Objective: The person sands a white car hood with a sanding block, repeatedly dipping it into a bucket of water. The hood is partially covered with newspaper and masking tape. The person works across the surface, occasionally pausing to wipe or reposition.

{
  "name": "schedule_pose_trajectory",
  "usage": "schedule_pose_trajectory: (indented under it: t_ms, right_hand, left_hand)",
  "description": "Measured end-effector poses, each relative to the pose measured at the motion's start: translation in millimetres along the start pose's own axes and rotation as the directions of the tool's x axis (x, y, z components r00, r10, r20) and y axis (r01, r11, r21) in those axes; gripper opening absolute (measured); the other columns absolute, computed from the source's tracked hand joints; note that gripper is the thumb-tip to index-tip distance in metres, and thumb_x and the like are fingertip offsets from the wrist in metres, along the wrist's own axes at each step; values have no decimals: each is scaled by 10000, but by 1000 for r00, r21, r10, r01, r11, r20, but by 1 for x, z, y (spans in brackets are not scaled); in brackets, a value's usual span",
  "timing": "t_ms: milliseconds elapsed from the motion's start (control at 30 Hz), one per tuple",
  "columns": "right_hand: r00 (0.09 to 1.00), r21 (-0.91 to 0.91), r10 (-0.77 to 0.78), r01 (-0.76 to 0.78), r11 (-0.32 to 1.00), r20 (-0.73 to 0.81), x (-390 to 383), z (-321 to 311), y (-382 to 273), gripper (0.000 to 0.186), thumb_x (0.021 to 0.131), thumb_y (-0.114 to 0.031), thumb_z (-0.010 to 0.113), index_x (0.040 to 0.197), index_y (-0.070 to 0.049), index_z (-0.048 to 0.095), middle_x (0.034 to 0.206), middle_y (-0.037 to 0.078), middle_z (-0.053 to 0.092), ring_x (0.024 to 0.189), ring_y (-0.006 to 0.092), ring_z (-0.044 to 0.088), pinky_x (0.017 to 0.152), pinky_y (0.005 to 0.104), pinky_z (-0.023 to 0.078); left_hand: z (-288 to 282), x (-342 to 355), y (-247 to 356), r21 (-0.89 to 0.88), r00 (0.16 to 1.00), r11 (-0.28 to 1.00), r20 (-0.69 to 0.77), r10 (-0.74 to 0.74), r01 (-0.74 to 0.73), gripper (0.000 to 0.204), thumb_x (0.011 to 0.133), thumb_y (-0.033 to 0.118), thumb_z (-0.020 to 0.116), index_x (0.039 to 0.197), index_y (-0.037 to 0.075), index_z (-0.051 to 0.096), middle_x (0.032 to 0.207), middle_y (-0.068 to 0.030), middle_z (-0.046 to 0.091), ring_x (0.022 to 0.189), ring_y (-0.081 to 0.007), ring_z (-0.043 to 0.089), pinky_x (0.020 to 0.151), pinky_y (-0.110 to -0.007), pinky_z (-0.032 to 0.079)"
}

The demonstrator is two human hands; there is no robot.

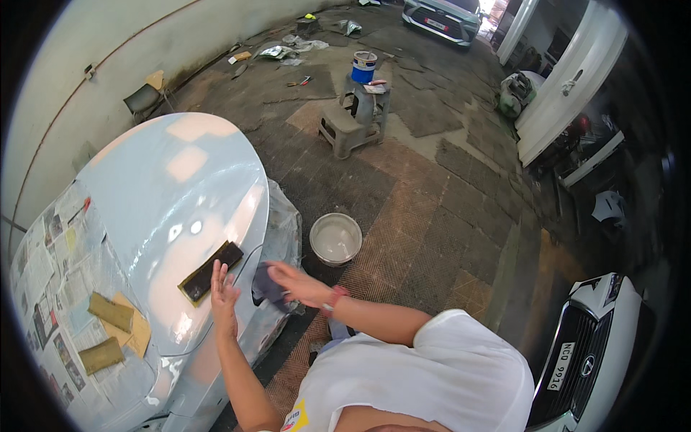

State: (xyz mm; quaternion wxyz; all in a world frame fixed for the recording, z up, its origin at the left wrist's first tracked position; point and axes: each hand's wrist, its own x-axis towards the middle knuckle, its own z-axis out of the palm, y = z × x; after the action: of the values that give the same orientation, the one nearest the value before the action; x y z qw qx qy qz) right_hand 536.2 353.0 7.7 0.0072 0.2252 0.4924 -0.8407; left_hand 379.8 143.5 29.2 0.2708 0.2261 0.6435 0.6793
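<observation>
Workshop floor [403, 194], worn matting. Far left: newspaper [54, 273] over the pale car panel [129, 187], two tan blocks [111, 311] toward the panel's lower-left edge. One dark block [211, 273] lies near its right edge; our left hand [225, 297], fingers extended and not closed, overlaps it, contact unclear. Next, our right hand [299, 283] over one dark sheet [265, 289]; blurred, we cannot tell if it pinches. One bowl [332, 262] beyond. We judge sheet-handling in hand; next seems to call for a sure hold.
</observation>
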Motion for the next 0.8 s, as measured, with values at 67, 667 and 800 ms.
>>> schedule_pose_trajectory:
  t_ms: [67,667,800]
  right_hand:
    - [953,-94,-53,85,992,298,11,39,-16,841,1088,-527,710,1747,-150,347,1641,130,536,1323,275,658,1017,447,602]
    - [565,-548,-106,823,150,819,186,24,-50,612,978,-244,836,1507,-52,595,1417,222,659,1250,390,662,1084,469,535]
    - [380,-383,-57,920,-78,923,220,78,-58,691,920,-272,871,1527,-118,579,1529,218,571,1398,444,544,1168,530,461]
  left_hand:
    - [-10,-30,8,-518,992,853,59,108,-62,934,1030,532,761,1776,209,300,1729,-114,455,1506,-332,531,1106,-525,582]
    - [-37,109,42,747,707,419,-648,284,516,191,893,132,725,1081,126,760,996,-182,804,981,-409,787,873,-523,617]
    - [-99,37,35,433,139,685,-887,441,586,357,970,374,837,1211,131,735,1034,-137,796,934,-365,783,853,-483,610]
